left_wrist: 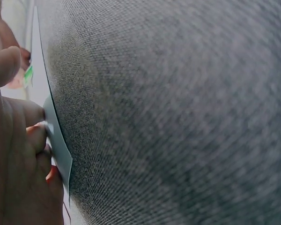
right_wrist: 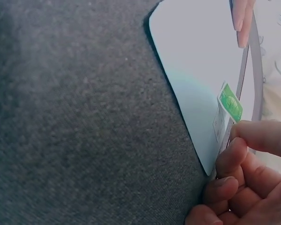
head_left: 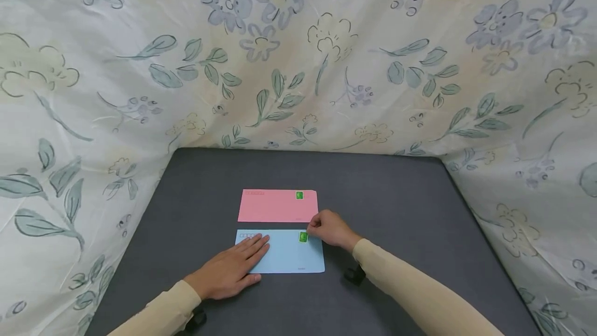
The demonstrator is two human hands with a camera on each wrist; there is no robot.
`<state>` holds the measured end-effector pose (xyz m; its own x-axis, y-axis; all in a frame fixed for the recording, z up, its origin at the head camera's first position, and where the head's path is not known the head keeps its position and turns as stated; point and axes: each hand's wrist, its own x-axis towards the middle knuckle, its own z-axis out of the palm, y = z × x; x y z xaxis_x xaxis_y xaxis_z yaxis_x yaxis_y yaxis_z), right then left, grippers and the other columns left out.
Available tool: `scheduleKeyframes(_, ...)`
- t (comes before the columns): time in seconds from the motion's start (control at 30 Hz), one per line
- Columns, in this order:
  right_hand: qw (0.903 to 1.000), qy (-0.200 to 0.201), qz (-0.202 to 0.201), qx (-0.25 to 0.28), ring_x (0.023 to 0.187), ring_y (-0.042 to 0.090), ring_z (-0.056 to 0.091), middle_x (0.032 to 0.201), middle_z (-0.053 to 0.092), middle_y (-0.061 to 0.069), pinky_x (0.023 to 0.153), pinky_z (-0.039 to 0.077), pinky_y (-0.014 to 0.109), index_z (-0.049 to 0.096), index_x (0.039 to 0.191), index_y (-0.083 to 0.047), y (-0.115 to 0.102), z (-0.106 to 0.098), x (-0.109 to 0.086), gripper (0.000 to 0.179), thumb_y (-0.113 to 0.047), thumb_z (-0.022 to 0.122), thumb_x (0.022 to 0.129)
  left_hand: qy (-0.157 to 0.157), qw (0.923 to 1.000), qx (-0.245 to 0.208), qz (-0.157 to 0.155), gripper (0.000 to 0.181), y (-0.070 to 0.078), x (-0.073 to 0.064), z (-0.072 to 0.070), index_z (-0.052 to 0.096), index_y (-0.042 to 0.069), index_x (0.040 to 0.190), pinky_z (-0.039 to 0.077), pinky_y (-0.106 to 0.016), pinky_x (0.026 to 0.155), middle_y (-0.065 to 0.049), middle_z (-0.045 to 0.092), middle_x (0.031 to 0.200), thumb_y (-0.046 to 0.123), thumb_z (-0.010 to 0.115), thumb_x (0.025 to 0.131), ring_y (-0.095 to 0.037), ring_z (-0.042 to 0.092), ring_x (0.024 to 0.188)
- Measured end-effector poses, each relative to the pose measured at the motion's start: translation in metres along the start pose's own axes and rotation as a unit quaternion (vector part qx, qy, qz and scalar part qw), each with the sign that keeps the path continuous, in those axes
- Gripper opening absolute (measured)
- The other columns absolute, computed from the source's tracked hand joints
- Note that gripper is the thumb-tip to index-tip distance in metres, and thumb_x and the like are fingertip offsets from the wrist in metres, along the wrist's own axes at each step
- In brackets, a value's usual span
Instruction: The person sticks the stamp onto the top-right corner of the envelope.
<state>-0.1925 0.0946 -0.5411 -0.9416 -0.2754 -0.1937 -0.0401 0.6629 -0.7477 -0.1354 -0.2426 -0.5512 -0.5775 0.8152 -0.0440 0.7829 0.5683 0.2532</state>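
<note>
A light blue envelope (head_left: 291,257) lies on the dark grey table top. My left hand (head_left: 229,272) rests on its left part, palm down with fingers straight. At the envelope's upper right corner my right hand (head_left: 333,229) pinches a small green stamp (head_left: 303,237) between thumb and forefinger. In the right wrist view, the stamp (right_wrist: 231,104) is held by one edge and stands tilted off the paper, above a small printed box (right_wrist: 218,123). The right hand's other fingers are curled in.
Just beyond the blue envelope lies a pink envelope (head_left: 270,206) with a green stamp (head_left: 299,195) at its upper right. The dark table (head_left: 382,191) is bordered by flower-patterned white cloth (head_left: 280,118) at the back and sides.
</note>
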Motion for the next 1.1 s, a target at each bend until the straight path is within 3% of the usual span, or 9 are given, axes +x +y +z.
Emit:
scheduleKeyframes(0.6,0.9987,0.040,0.011,-0.028,0.075,0.017,0.059,0.079,0.067,-0.004,0.061,0.050,0.031,0.077,0.084,-0.012,-0.006,0.008,0.011,0.015,-0.009,0.077,0.098,0.002,0.9998,-0.021,-0.005,0.075,-0.011,0.003,-0.001,0.032,0.007,0.171,0.029,-0.054,0.128,-0.009,0.024,0.179,0.053,0.048,0.114,-0.030,0.024,0.164)
scheduleKeyframes(1.1,0.9969,0.064,0.012,-0.044,0.073,0.016,0.058,0.075,0.065,-0.005,0.061,0.049,0.032,0.076,0.082,-0.016,0.001,0.005,0.018,0.015,-0.011,0.079,0.097,0.000,0.9993,-0.032,-0.017,0.076,-0.009,0.012,-0.003,0.032,0.008,0.171,0.029,-0.055,0.128,-0.009,0.024,0.179,0.055,0.048,0.113,-0.030,0.023,0.164)
